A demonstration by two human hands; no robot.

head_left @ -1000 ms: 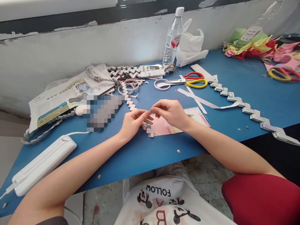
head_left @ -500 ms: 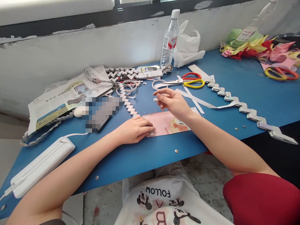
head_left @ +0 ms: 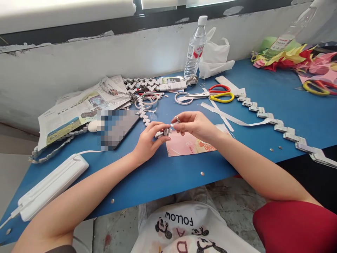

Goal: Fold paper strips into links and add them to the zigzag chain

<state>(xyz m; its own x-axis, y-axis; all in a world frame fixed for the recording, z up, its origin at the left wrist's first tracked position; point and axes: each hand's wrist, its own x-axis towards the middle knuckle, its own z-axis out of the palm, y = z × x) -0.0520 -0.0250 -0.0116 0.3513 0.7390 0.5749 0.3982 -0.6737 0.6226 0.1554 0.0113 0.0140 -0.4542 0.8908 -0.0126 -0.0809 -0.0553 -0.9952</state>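
Note:
Between thumb and fingers, my left hand (head_left: pixel 147 141) grips the near end of a folded-paper chain (head_left: pixel 143 114), whose zigzag links run back toward the newspapers. Close against it, my right hand (head_left: pixel 197 125) pinches a small folded paper piece (head_left: pixel 177 119) at the chain's end. Whether the piece is inserted in a link I cannot tell, as the fingers cover the joint. Below both hands a pink printed sheet (head_left: pixel 181 146) lies flat on the blue table (head_left: pixel 158 175).
Scissors (head_left: pixel 221 94) with red and yellow handles and white paper strips (head_left: pixel 237 119) lie behind my right hand. Another paper chain (head_left: pixel 281 125) stretches along the right. A water bottle (head_left: pixel 195 51), newspapers (head_left: pixel 71 114), a phone (head_left: pixel 126 126) and a white power strip (head_left: pixel 54 188) surround the work.
My left hand has lifted the chain end off the pink sheet. My right hand has come down and toward it with the small paper piece, so the hands now meet.

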